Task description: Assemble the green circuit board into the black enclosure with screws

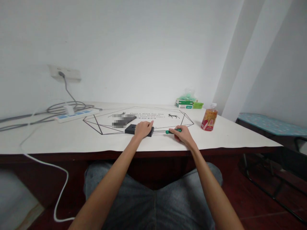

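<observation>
A flat black box (pixel 130 129) lies on the white table (pixel 72 137) near its front edge. My left hand (pixel 143 128) rests on top of the box, fingers curled over its right part. Just to the right, my right hand (pixel 180 134) is closed around a screwdriver with a green handle (pixel 174 130). Its thin shaft points left toward the box. The table cover carries a black geometric print with lettering.
A bottle of orange drink (pixel 209 118) stands at the right. Green and white packets (pixel 188 103) sit at the back by the wall. A power strip (pixel 76 115) with grey cables lies at the left. An ironing board (pixel 271 125) stands beyond the table's right end.
</observation>
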The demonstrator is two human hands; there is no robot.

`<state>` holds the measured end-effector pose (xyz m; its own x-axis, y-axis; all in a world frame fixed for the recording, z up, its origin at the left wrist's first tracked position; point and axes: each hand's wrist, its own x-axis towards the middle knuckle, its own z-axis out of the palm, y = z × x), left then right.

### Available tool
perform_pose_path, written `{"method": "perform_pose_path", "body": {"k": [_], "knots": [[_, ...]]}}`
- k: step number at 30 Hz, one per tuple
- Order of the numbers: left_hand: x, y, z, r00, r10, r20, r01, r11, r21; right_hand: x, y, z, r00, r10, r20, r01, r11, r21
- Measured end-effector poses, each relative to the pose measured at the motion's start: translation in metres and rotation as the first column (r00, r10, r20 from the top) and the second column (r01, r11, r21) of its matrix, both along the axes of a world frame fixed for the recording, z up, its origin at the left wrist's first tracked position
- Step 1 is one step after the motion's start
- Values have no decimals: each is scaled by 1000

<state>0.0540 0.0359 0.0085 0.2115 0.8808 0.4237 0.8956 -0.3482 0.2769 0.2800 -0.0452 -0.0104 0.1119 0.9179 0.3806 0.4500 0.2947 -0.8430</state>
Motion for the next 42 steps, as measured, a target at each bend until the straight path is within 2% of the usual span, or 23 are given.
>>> {"method": "perform_pose_path", "body": {"k": [3, 5, 8, 11, 14, 16, 19, 21, 23, 25, 27, 30, 33, 36, 39, 41, 42], "knots": [[0, 0, 1, 1000, 1, -5, -1, 1000, -7, 0, 0, 1, 981, -69, 179, 44, 989, 143], [0, 0, 1, 1000, 5, -9, -5, 1000, -6, 1, -2, 2, 985, -14, 171, -19, 982, 190], [0, 0, 1, 1000, 6, -21, -6, 1000, -4, 1, -3, 1, 996, 83, 45, -88, 989, 123], [0, 1, 0, 1000, 5, -25, -6, 1000, -7, 1, -3, 0, 998, 64, 12, -65, 997, 38], [0, 3, 0, 1000, 0, -21, -1, 1000, -7, 0, -3, 1, 990, -32, 140, 16, 993, 116], [0, 4, -1, 1000, 0, -16, 0, 1000, 1, 0, -3, 2, 985, -23, 171, -7, 986, 168], [0, 4, -2, 1000, 6, -9, -6, 1000, 4, 1, -3, 1, 994, 93, 59, -100, 986, 135], [0, 4, -2, 1000, 11, -9, -11, 1000, 2, 1, -3, 0, 995, 99, -8, -99, 992, 77], [0, 3, -2, 1000, 12, -12, -12, 1000, 5, 0, -2, 0, 999, 31, 39, -34, 997, 66], [0, 3, -2, 1000, 9, -12, -9, 1000, 11, 0, -2, 0, 983, -71, 168, 50, 990, 130], [0, 3, -2, 1000, 6, -10, -6, 1000, 10, 0, -1, 1, 960, -113, 256, 62, 977, 202], [0, 3, -2, 1000, 16, -9, -16, 1000, 1, 1, -2, 1, 979, -20, 203, -27, 973, 229], [0, 2, -1, 1000, 16, -11, -16, 1000, -2, 1, -4, 0, 994, 56, 89, -68, 989, 134], [0, 1, 0, 1000, 16, -10, -16, 1000, -4, -1, -5, 0, 991, -37, 132, 22, 994, 109], [0, 1, 0, 1000, 14, -12, -14, 1000, -8, -4, -8, 2, 911, -228, 343, 155, 961, 227], [-1, 1, -1, 1000, 7, -15, -7, 1000, 3, -5, -10, 3, 873, -261, 412, 168, 954, 248], [-1, 1, -1, 1000, 4, -17, -4, 1000, 8, -5, -10, 4, 882, -235, 408, 148, 961, 233]]}}
